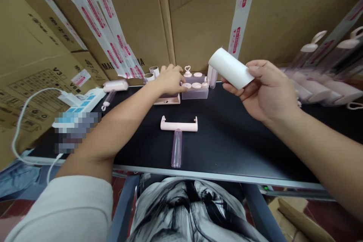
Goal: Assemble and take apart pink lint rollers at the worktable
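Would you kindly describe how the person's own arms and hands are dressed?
Both hands, the left hand and the right hand, are bare: no gloves, rings or watch show. The left arm has a short, plain whitish sleeve at its upper part; the right arm shows no sleeve.

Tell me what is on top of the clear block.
Pink round caps and a heart-topped piece sit on the clear block. The left hand covers its left end, hiding whatever lies there.

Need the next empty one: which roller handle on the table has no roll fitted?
The middle handle, its bracket bare; the far-left one holds a pink cylinder.
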{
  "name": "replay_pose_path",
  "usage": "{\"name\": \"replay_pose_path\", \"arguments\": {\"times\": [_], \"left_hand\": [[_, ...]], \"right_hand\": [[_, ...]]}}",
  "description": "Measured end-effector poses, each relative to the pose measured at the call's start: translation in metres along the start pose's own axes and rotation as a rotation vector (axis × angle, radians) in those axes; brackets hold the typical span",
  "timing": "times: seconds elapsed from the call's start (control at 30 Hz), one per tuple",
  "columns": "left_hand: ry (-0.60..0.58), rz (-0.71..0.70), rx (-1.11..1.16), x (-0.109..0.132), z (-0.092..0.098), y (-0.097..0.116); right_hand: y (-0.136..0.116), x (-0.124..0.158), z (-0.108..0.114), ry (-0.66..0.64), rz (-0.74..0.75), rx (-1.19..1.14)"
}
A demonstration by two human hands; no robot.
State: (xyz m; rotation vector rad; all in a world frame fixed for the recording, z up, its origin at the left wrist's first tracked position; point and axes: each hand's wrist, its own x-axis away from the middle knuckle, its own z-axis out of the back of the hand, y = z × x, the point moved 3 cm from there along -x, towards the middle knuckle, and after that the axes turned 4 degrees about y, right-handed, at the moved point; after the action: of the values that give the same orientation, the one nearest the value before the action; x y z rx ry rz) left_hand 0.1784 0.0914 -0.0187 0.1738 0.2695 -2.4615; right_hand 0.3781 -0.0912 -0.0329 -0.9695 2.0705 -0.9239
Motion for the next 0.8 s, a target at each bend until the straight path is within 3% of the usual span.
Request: {"name": "replay_pose_path", "arguments": {"times": [0.17,0.3,0.43,0.57,0.8], "left_hand": [[0.033,-0.017,0.013,-0.001,0.003,0.005],[0.204,-0.056,0.066,0.013,0.017,0.016],[0.308,-0.118,0.093,0.045,0.031,0.03],[0.338,-0.185,0.119,0.085,0.035,0.04],[0.12,-0.234,0.216,0.133,0.016,0.038]], "right_hand": [[0.002,-0.008,0.006,0.03,0.104,0.1],[0.0,-0.026,0.022,0.062,0.428,0.339],[-0.003,-0.034,0.029,-0.014,0.669,0.504],[-0.001,-0.027,0.022,-0.107,0.709,0.573],[0.022,-0.034,0.027,-0.163,0.586,0.715]]}}
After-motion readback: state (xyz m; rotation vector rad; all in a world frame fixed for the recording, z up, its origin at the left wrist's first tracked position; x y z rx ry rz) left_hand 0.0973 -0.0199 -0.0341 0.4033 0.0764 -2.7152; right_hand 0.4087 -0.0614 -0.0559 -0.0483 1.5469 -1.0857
